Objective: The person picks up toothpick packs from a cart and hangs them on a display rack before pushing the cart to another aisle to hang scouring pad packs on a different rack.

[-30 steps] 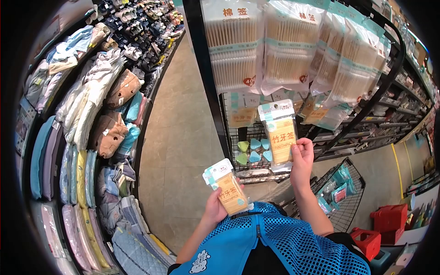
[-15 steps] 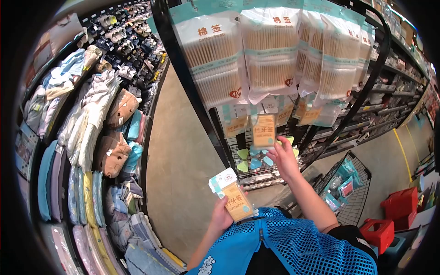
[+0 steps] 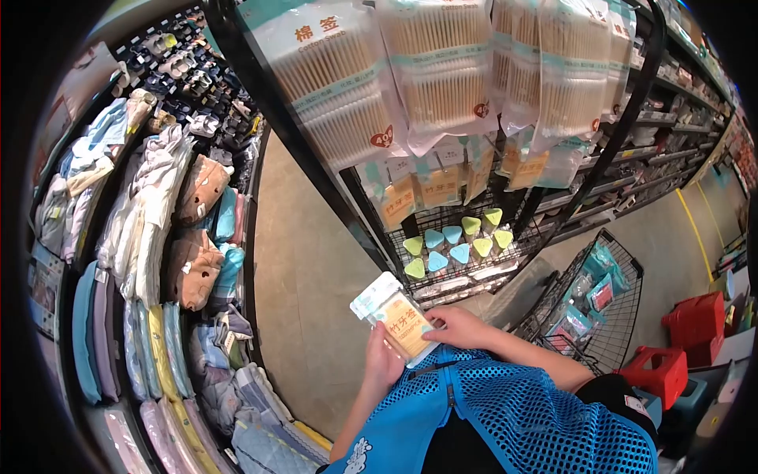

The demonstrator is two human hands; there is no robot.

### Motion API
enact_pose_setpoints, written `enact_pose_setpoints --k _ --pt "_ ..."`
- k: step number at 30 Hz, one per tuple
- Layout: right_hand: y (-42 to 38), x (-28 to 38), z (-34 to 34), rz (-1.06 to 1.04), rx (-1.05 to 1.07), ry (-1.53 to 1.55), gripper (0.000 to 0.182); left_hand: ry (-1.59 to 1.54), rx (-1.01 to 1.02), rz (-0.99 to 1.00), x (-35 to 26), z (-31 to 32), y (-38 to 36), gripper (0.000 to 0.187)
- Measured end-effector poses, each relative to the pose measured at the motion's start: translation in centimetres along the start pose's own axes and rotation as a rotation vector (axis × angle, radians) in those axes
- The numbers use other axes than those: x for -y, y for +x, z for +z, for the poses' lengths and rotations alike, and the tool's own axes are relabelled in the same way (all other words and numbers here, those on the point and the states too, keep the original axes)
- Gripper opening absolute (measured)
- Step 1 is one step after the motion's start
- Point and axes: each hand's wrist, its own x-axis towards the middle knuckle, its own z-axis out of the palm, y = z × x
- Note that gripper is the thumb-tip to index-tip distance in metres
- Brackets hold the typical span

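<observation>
Close to my chest I hold a toothpick pack (image 3: 406, 324), its bamboo-coloured front facing up and its white header card pointing away from me. A second header edge shows behind the front one, so the packs look stacked. My left hand (image 3: 382, 360) is closed around the left side, thumb along the edge. On the right side, my right hand (image 3: 460, 327) pinches the pack with thumb and fingers. More hanging toothpick packs (image 3: 440, 188) are on the rack ahead, beneath large cotton swab bags (image 3: 335, 88).
Green and blue triangular containers (image 3: 459, 253) stand in the rack's wire basket. At right is a wire cart (image 3: 624, 316) with packaged goods, then red stools (image 3: 659, 371). Shelves of folded textiles (image 3: 158, 229) line the left, with shoes (image 3: 185, 67) farther back.
My right hand has come down from the rack to the pack in my left hand, bringing the toothpick pack it was at. The triangular containers now show fully.
</observation>
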Motion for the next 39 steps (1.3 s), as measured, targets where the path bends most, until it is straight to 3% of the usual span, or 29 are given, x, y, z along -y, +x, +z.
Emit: enact_pose_setpoints --k 3,6,8,14,22,34,39 --pt "0.1 0.5 -0.6 -0.046 -0.170 0.143 0.031 -0.030 0.002 0.001 -0.2 0.9 -0.3 0.052" --pt "-1.4 1.2 -2.8 0.038 -0.317 0.417 0.029 -0.034 0.024 0.040 -0.1 0.5 -0.5 0.051" --pt "-2.3 0.9 -4.7 -0.164 -0.422 0.525 0.028 -0.019 0.071 0.065 -0.5 0.8 -0.9 0.050" --pt "-4.0 4.0 -9.9 -0.391 -0.776 0.637 0.026 -0.051 0.095 0.029 -0.7 1.2 -1.0 0.049" --pt "-4.0 4.1 -12.0 -0.350 -0.853 0.730 0.026 -0.038 0.085 -0.002 -1.1 2.0 -1.1 0.047" --pt "-2.7 2.7 -12.6 -0.267 -0.789 0.727 0.025 -0.065 0.082 -0.001 -1.3 1.5 -1.1 0.041" --pt "1.3 3.0 -15.7 -0.255 -0.726 0.770 0.024 -0.095 0.071 -0.044 -1.1 1.5 -1.0 0.041"
